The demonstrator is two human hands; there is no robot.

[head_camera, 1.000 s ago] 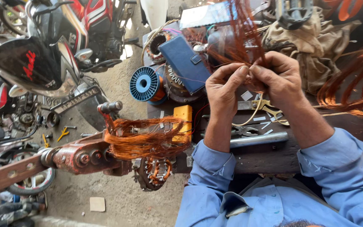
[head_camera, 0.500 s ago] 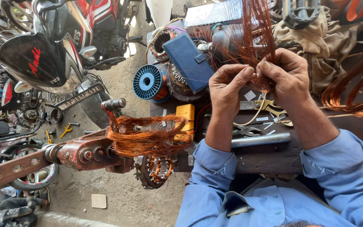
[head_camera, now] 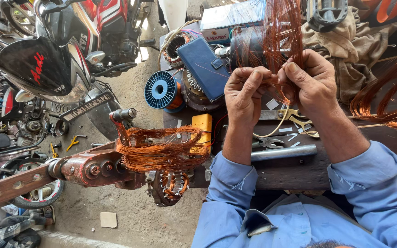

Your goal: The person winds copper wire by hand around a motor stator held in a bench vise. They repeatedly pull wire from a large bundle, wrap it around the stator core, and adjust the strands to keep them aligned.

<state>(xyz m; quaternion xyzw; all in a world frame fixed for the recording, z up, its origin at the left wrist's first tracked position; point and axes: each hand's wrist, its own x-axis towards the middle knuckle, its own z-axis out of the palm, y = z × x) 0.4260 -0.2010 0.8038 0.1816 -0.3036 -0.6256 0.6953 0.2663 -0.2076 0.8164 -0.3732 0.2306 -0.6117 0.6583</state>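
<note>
**Sorting copper strands, with plenty of wire left to handle**

Holding a bundle of copper wire [head_camera: 279, 41] up in the upper middle of the frame, I have both hands closed on its lower end. My left hand [head_camera: 244, 94] pinches the strands between thumb and forefinger; my right hand [head_camera: 311, 82] grips them just beside it, fingers curled tight. The strands fan upward and out of the frame, loose and uneven.

By my judgement the work is somewhere in the middle. This bundle is gathered but not yet tidy, and a second tangled coil [head_camera: 161, 149] sits wound on the rusty winding arm [head_camera: 83, 167] at centre left, untouched. More copper loops [head_camera: 387, 101] hang at the right edge. A wound stator [head_camera: 168, 186] lies below the arm.

On the dark workbench [head_camera: 290, 172] below my hands lie scissors [head_camera: 299, 120], a metal bar [head_camera: 283, 153] and a yellow block [head_camera: 201, 125]. Further up sit a blue spool [head_camera: 161, 89] and a blue wallet case [head_camera: 204, 62]. Motorcycles [head_camera: 70, 50] fill the upper left.
</note>
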